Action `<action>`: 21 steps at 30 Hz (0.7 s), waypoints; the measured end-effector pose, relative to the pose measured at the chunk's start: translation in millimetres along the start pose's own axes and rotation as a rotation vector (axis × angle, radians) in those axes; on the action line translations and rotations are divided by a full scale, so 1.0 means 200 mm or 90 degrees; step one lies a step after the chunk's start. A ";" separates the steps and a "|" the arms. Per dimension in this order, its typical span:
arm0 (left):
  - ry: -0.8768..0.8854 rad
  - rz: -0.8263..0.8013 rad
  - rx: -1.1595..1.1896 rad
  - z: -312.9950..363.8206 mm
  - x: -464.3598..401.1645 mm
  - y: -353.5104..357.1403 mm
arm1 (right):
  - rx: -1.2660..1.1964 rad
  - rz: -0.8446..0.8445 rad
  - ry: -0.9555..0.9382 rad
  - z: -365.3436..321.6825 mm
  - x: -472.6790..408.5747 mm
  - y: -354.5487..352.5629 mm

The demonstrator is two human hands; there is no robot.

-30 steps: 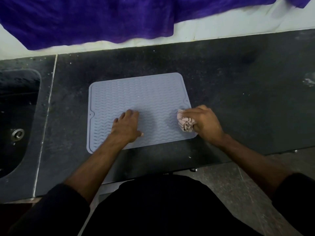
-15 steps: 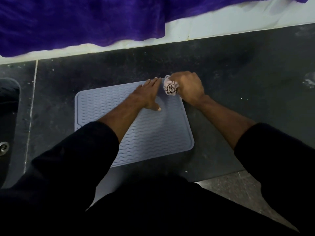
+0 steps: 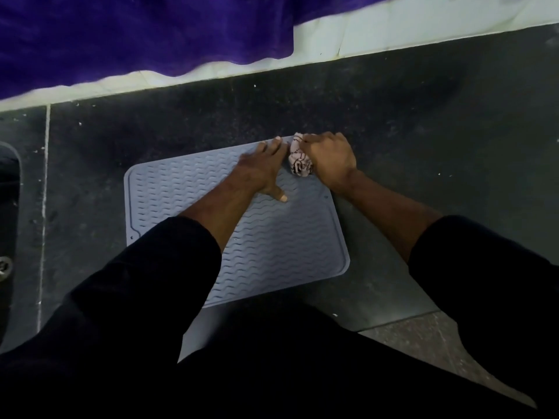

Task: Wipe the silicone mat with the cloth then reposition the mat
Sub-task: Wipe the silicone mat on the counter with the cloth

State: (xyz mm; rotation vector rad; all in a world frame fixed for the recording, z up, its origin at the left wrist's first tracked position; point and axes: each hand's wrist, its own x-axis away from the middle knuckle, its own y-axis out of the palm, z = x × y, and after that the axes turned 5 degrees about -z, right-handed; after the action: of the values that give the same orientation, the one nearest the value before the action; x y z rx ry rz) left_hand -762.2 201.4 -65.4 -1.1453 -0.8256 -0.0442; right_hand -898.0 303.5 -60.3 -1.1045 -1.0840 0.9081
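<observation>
A grey silicone mat (image 3: 272,246) with wavy ridges lies flat on the dark counter (image 3: 423,131). My left hand (image 3: 263,170) rests flat on the mat's far part, fingers straight and thumb spread toward me. My right hand (image 3: 329,160) grips a bunched pale striped cloth (image 3: 298,163) at the mat's far right corner, right beside my left fingers. My left sleeve hides the mat's near left part.
A purple fabric (image 3: 136,34) hangs over the white tiled wall edge (image 3: 423,28) at the back. A dark sink (image 3: 7,213) with a metal drain sits at the far left. The counter's front edge and floor (image 3: 423,337) show at the lower right.
Both hands went from the mat's near edge to its far right corner, the cloth travelling with my right hand. In the last half second they have held there.
</observation>
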 end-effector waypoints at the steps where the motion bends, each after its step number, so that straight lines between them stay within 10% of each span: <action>1: -0.003 0.001 -0.004 0.00 -0.01 0.00 | 0.009 -0.008 0.006 0.00 0.02 0.00; 21: -0.017 -0.018 -0.027 0.00 -0.06 0.02 | -0.017 -0.028 0.016 -0.10 0.31 0.02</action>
State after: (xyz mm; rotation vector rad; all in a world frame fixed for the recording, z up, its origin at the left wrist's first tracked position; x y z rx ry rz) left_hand -768.4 199.7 -75.8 -1.1770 -0.8681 -0.0703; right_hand -863.8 357.8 -53.6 -1.1076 -1.0990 0.8449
